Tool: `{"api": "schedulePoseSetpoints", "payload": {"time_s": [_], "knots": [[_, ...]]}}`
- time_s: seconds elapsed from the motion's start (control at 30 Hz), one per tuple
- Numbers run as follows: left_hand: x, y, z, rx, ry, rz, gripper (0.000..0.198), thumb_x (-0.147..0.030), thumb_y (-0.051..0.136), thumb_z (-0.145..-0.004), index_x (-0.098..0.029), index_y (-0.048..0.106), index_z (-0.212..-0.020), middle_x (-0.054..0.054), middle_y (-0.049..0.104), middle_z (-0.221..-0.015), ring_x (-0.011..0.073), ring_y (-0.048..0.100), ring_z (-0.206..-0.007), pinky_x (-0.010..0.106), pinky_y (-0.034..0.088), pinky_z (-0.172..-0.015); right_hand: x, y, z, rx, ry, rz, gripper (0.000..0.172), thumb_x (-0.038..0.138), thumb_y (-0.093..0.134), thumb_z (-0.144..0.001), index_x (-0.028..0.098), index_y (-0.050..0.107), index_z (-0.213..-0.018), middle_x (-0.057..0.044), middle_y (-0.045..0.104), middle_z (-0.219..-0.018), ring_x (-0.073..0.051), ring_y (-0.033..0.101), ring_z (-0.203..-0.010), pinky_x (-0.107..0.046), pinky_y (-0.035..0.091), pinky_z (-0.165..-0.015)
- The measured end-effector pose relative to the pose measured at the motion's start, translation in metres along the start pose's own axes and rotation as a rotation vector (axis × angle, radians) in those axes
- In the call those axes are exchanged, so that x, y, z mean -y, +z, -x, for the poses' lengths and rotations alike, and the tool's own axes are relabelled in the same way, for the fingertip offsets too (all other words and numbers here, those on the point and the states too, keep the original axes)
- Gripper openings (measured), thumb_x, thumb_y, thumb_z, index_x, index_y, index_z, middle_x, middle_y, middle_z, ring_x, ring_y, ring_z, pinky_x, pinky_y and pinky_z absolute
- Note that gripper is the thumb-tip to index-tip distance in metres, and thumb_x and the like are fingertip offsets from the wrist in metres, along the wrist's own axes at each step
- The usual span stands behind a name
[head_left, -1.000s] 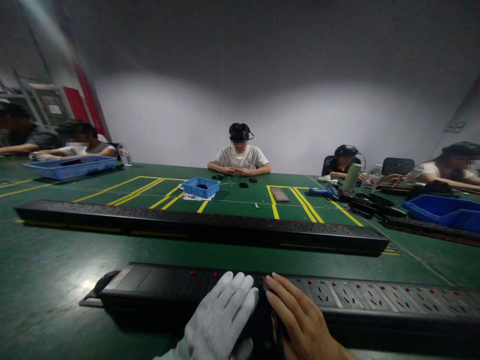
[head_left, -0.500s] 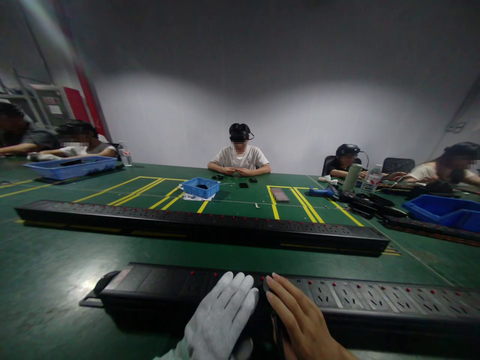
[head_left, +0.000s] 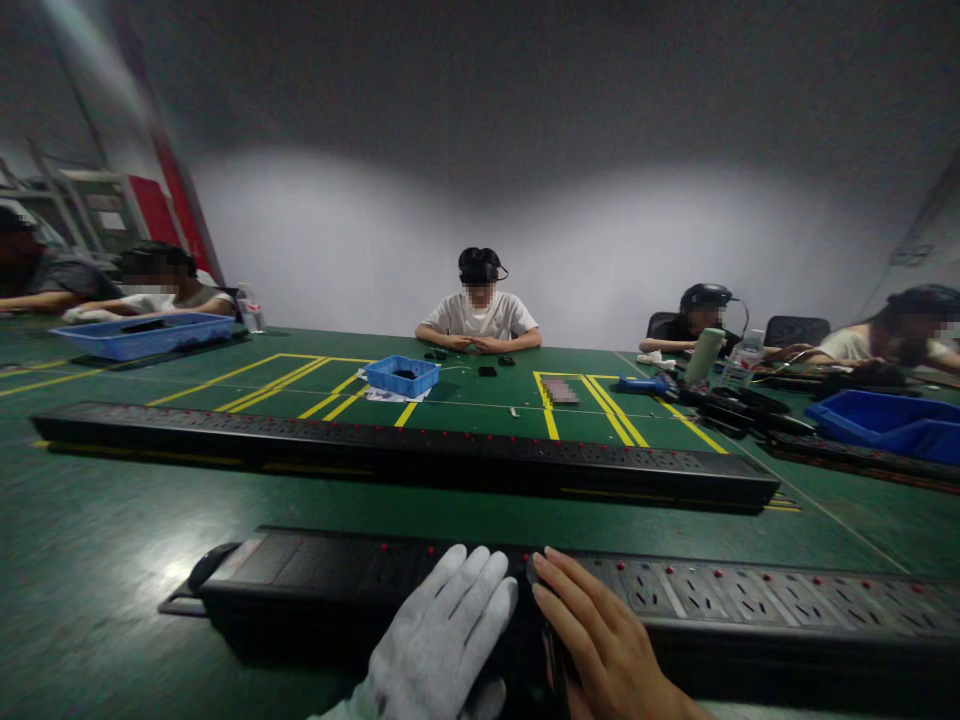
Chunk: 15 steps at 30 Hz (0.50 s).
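A long black power strip (head_left: 300, 570) with sockets and small red buttons lies crosswise close in front of me. My left hand (head_left: 450, 630), in a white glove, rests on it with its fingers stretched out and holds nothing I can see. Close to its right, my bare right hand (head_left: 600, 630) leans over the same strip, fingers bent forward together. Between its thumb and fingers shows a slim dark object (head_left: 555, 665), mostly covered by the hand. A small grey rounded piece (head_left: 533, 571) shows at the right fingertips; whether the two belong together I cannot tell.
A second long power strip (head_left: 405, 455) lies beyond, across the green table (head_left: 97, 560). Farther off are a small blue bin (head_left: 403, 376), a blue tray (head_left: 142, 337), a blue tool (head_left: 645, 384), a green bottle (head_left: 703, 357) and another blue bin (head_left: 885, 420). Several people sit around the table.
Both my hands and the strips stay in place. At the far right, a seated person's head has shifted slightly to the right.
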<state>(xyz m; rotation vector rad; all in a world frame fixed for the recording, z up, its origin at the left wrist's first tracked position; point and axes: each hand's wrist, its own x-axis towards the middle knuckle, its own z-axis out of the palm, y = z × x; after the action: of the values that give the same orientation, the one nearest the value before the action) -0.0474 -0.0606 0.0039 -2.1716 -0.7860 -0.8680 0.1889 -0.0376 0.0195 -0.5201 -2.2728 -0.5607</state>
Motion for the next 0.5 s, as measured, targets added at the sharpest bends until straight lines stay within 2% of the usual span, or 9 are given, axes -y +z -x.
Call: {"api": "schedulePoseSetpoints", "payload": {"time_s": [0.5], "knots": [[0.0037, -0.0020, -0.0022, 0.019, 0.038, -0.005, 0.045, -0.030, 0.039, -0.097, -0.002, 0.058, -0.127, 0.020, 0.054, -0.138, 0.0348, 0.042, -0.137, 0.048, 0.043, -0.108, -0.0003, 0.0006, 0.0003, 0.004, -0.007, -0.004, 0.047, 0.000, 0.041, -0.084, 0.008, 0.055, -0.128, -0.015, 0.060, -0.135, -0.027, 0.038, -0.142, -0.038, 0.051, -0.103]]}}
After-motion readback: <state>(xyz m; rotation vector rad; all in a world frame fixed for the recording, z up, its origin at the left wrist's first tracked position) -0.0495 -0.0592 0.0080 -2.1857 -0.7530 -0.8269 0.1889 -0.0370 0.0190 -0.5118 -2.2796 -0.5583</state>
